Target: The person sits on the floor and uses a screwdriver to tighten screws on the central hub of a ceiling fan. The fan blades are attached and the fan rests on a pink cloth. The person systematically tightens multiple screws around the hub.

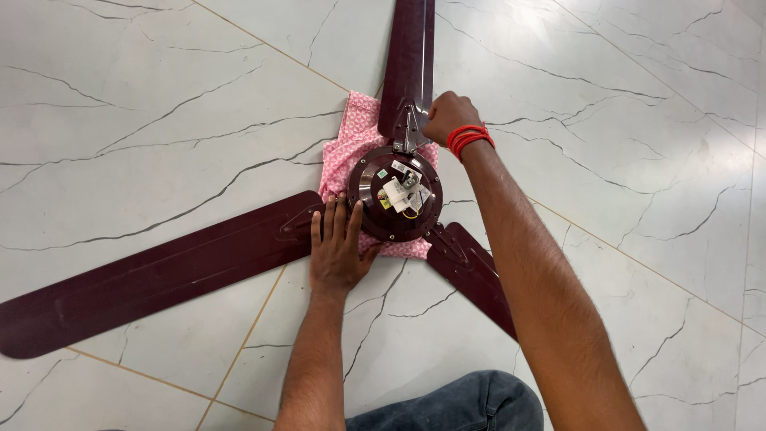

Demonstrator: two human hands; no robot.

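A dark maroon ceiling fan lies upside down on the floor, its round motor housing (395, 194) resting on a pink patterned cloth (348, 148). Wires and a white part show at its middle. One blade (152, 275) runs to the left, one blade (408, 56) goes up and away, and a third blade (472, 275) passes under my right forearm. My left hand (338, 247) lies flat, fingers spread, against the housing's left edge and the left blade's bracket. My right hand (448, 116) is closed in a fist at the far blade's bracket; whatever it holds is hidden. Red threads (468, 137) circle that wrist.
The floor is white marble-look tile (159, 120) with dark veins and thin tan grout lines. My knee in blue jeans (459, 403) shows at the bottom edge.
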